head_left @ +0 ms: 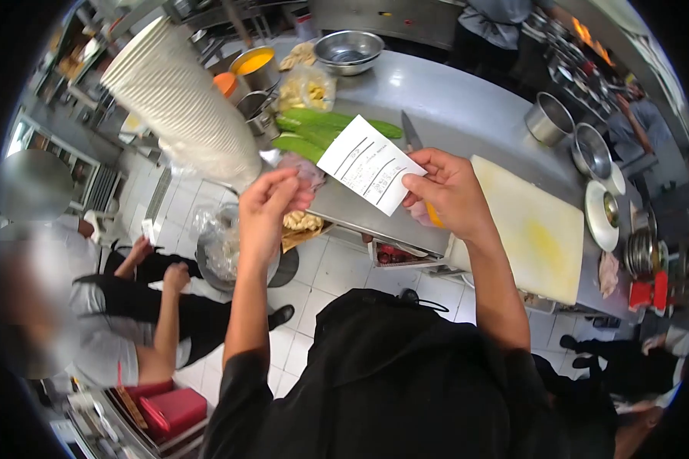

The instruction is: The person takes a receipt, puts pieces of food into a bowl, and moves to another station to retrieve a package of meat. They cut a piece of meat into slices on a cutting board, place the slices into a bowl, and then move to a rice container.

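A white printed paper slip (369, 165) is pinched at its lower right corner between the thumb and fingers of my right hand (445, 187). Something orange shows just under that hand. My left hand (272, 200) is raised left of the slip, its fingers curled together; whether they hold anything cannot be made out. Behind its fingertips is a crumpled, translucent purplish thing (305, 168). Long green vegetables (314, 126) lie on the metal counter (436, 96) beyond the slip, beside a knife (410, 130).
A tall stack of white containers (180, 99) rises at left. On the right lies a cutting board (524, 229), with a steel pot (549, 120) and bowls beyond. A person (115, 321) is at left; others are near a flaming stove. A bin (233, 252) stands below.
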